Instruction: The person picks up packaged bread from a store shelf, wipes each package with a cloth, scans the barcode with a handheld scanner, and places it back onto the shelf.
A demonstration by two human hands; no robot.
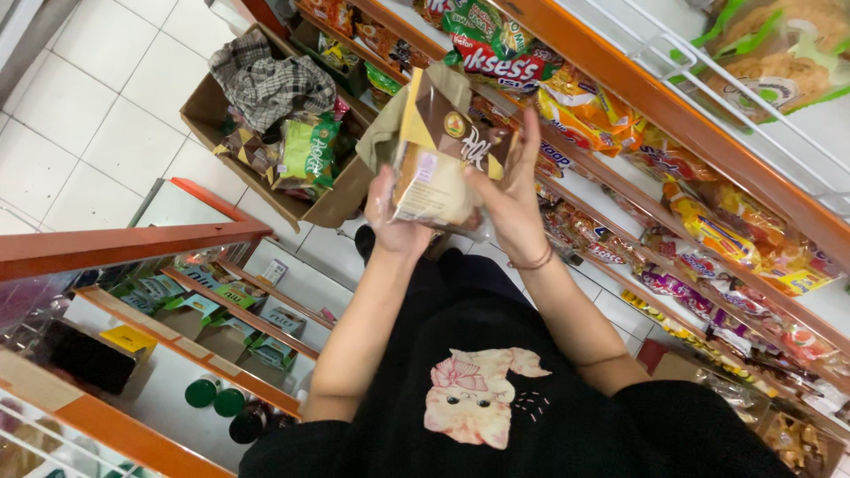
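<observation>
Both hands grip one brown and yellow snack packet [438,150], held up at about twelve o'clock from the person's black shirt [496,398]. The left hand [396,217] cups the packet's lower corner, fingers curled closed around its clear wrapping. The right hand [511,199] presses against the packet's right side, fingers stretched long up the edge, thumb laid over the front. At ten o'clock from the packet a cardboard box [292,190] sits on the white tiled floor [97,124], with a checked cloth [266,84] and green packets [308,150] in it. At three o'clock, orange shelves [708,146] carry rows of bagged snacks.
</observation>
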